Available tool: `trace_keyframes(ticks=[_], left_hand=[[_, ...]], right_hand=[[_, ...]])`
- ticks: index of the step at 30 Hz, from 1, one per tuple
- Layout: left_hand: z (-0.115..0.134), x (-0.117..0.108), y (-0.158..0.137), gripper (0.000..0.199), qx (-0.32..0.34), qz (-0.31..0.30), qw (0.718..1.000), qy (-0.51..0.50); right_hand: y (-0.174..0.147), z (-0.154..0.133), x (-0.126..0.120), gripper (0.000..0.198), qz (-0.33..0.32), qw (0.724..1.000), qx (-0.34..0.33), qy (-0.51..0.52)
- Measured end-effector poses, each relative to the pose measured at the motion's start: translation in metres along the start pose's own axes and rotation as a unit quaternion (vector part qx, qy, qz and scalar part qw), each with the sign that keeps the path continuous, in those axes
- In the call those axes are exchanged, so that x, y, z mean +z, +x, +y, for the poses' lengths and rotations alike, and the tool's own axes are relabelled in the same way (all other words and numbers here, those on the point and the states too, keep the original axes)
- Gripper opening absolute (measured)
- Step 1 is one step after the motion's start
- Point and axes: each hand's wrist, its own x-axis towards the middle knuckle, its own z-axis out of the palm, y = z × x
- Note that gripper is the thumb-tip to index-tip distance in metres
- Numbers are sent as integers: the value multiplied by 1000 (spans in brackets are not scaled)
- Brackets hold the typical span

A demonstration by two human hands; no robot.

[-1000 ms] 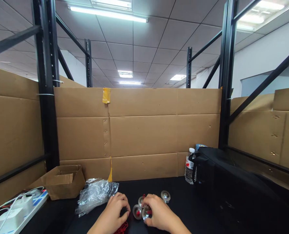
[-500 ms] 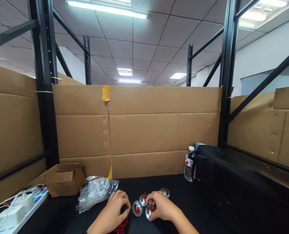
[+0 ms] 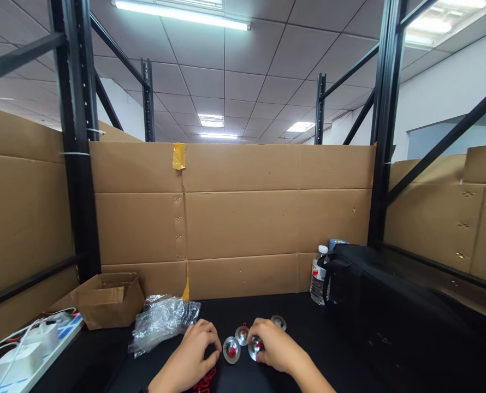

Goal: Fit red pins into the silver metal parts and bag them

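Observation:
My right hand (image 3: 276, 344) closes its thumb and fingers on the rim of a small shiny silver disc (image 3: 253, 350) with red at its centre, low over the black table. Just left of it lies a second silver disc (image 3: 231, 350), also red in the middle. Between and behind these two is a third silver disc (image 3: 242, 334) with a bit of red cord at its top. One more silver disc (image 3: 278, 322) shows partly behind my right hand. My left hand (image 3: 199, 349) is open, its fingers curved and thumb apart, beside the left disc. Red cord (image 3: 204, 382) lies partly under it.
Crumpled clear plastic wrap (image 3: 163, 322) and a small cardboard box (image 3: 107, 303) lie to the left, with a white power strip (image 3: 42, 363) nearer. A water bottle (image 3: 318, 278) stands by a black bag (image 3: 369, 311) on the right. Cardboard walls (image 3: 243, 218) close off the back.
My right hand has turned slightly with its disc, whose face now tilts up more to the left of the fingers. My left hand stays in nearly the same place.

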Motion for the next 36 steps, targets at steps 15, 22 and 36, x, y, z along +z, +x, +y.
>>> trace_keyframes(ticks=[15,22,36], left_hand=[[3,0,2,20,18,-1,1000,-6],[1,0,2,18,11,1,1000,-2],[2,-1,-1,16,14,2,1000,-3]], right_hand=[[2,5,2,39,25,997,-48,54],[0,2,5,29,5,994,-79,69],[8,-4,12,6,71,986,-29,148]])
